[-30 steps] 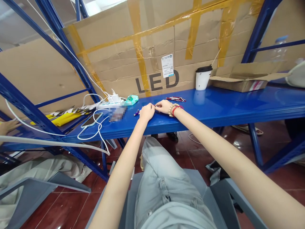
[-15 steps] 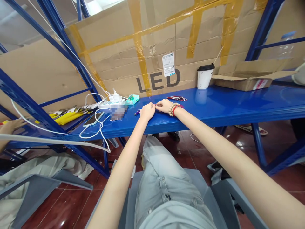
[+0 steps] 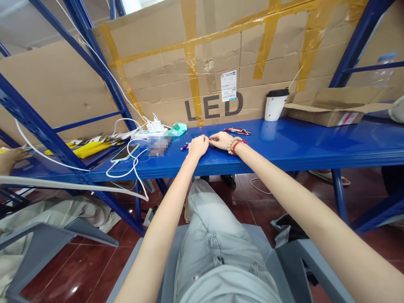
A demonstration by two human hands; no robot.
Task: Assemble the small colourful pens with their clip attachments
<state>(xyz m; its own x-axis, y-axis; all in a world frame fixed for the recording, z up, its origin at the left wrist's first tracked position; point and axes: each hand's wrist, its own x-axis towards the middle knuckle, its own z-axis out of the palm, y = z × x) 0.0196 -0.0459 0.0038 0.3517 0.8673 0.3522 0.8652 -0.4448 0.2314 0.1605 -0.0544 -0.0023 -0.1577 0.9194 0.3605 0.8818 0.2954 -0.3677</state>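
Note:
My left hand [image 3: 199,145] rests on the blue shelf top [image 3: 293,145] with its fingers curled closed. A small purple object [image 3: 184,147] sticks out on its left side; its kind is mostly hidden. Close against it, my right hand [image 3: 221,140] is closed in a pinch, wearing a beaded bracelet [image 3: 230,145] and a red cord. Something thin and small shows between the two hands, too little to name. Just behind my right hand lies a red metal carabiner-like piece [image 3: 237,131].
White cables with a power strip [image 3: 154,125], a phone [image 3: 125,152] and a green packet [image 3: 178,129] lie left. A lidded paper cup [image 3: 275,105] and an open carton [image 3: 328,110] stand right. Taped cardboard [image 3: 151,80] backs the shelf. Another person's hand [image 3: 15,156] shows far left.
The whole view has shifted slightly, so things appear a little further right. My hands stay together in nearly the same spot, with only small finger movement at the pinch.

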